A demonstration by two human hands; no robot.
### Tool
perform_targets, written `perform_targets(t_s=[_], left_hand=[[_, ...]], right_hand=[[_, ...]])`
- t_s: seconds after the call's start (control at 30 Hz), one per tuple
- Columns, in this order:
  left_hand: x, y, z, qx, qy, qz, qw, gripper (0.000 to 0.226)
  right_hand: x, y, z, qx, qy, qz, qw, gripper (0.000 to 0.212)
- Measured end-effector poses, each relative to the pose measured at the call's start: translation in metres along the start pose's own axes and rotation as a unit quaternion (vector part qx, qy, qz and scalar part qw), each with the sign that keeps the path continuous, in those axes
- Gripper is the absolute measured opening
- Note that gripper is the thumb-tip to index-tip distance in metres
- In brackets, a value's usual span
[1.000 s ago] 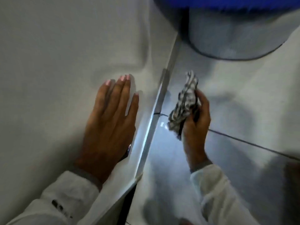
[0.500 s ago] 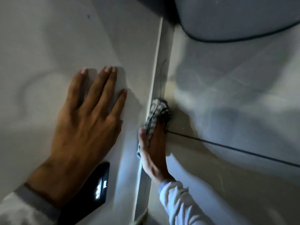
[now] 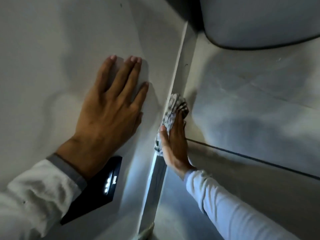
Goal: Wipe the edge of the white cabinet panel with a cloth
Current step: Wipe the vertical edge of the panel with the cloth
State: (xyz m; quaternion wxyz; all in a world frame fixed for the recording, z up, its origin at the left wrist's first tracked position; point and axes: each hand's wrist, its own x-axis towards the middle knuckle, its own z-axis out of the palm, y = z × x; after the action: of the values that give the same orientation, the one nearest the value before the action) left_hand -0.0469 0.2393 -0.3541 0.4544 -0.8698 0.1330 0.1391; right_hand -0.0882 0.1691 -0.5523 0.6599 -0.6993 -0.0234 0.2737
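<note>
White cabinet panel (image 3: 60, 58): broad, smooth, its narrow pale edge (image 3: 174, 73) running from upper right down to lower centre. Crumpled black-and-white checked cloth (image 3: 170, 116): pressed against that edge about midway along it, bunched between the edge and the palm. Right hand (image 3: 174, 144): closed on the cloth, thumb laid over the fabric, fingers extended along the edge, pale blue sleeve (image 3: 233, 205) behind it. Left hand (image 3: 107, 110): laid flat and released on the panel face, fingers spread, holding nothing, white cuffed sleeve (image 3: 34, 196) at the wrist. Black rectangular device (image 3: 97, 191) with small lit markings: seen just under the left wrist. Grey surface (image 3: 251, 127) with a dark seam: beside the edge.
</note>
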Motion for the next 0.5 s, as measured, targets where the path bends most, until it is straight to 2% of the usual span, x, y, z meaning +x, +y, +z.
perform_targets(t_s=[0.07,0.17,0.27,0.37,0.5], left_hand=[[0.003,0.005,0.004,0.007,0.007,-0.004,1.0,0.067],[0.008,0.013,0.01,0.015,0.002,-0.001,1.0,0.07],[0.009,0.012,0.011,0.014,0.002,-0.004,1.0,0.07],[0.01,0.011,0.009,0.014,0.008,-0.006,1.0,0.069],[0.011,0.012,0.006,0.016,0.027,-0.005,1.0,0.069]], right_hand=[[0.022,-0.002,-0.006,0.01,-0.001,-0.007,1.0,0.08],[0.116,-0.026,-0.032,0.018,0.044,-0.005,0.999,0.075],[0.161,-0.043,-0.053,0.019,0.028,0.004,0.999,0.075],[0.11,-0.027,-0.049,0.011,0.005,-0.046,0.999,0.074],[0.013,0.01,-0.032,-0.045,-0.061,-0.031,0.997,0.073]])
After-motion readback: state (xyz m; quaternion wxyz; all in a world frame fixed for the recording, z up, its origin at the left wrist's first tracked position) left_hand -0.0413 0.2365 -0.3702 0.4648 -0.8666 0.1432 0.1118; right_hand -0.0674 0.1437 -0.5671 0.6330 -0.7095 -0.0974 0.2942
